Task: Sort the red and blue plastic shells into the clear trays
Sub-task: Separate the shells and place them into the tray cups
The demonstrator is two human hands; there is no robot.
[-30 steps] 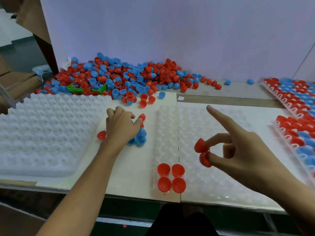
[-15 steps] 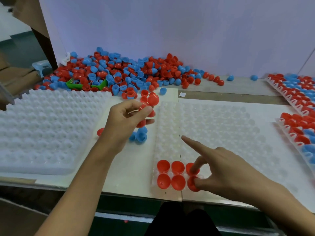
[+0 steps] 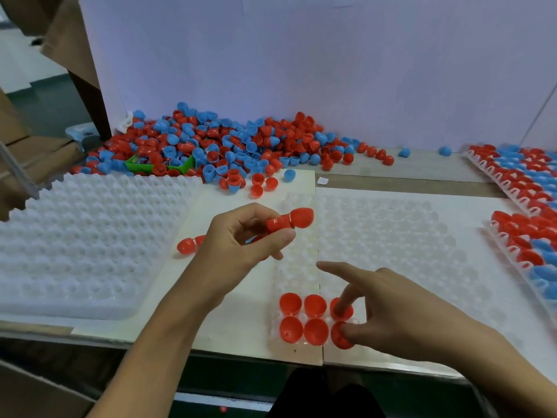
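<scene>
Sorting has only begun: six red shells sit in the clear tray (image 3: pixel 391 236).
The left hand (image 3: pixel 241 248) holds a joined red pair (image 3: pixel 291 221); the right hand (image 3: pixel 401 315) presses two seated shells (image 3: pixel 340 324); the big pile (image 3: pixel 211 149) waits behind.

Layout: trays across the near table, loose shells behind.

Empty tray (image 3: pixel 391 251) centre-right on the table (image 3: pixel 407 167); six seated shells (image 3: pixel 303 318) in two rows at its near-left corner. Right hand (image 3: pixel 401 312) over that corner, fingertips touching the rightmost pair. Left hand (image 3: pixel 241 245) left of the tray's far part, held above the table, gripping a linked shell pair (image 3: pixel 291 220). Loose shell (image 3: pixel 187 245) on the table just left of that hand. Stacked trays (image 3: pixel 84 242) far left. Shell pile (image 3: pixel 217 146) behind, against the back wall (image 3: pixel 301 55). Filled trays (image 3: pixel 524 206) along the right edge.
</scene>
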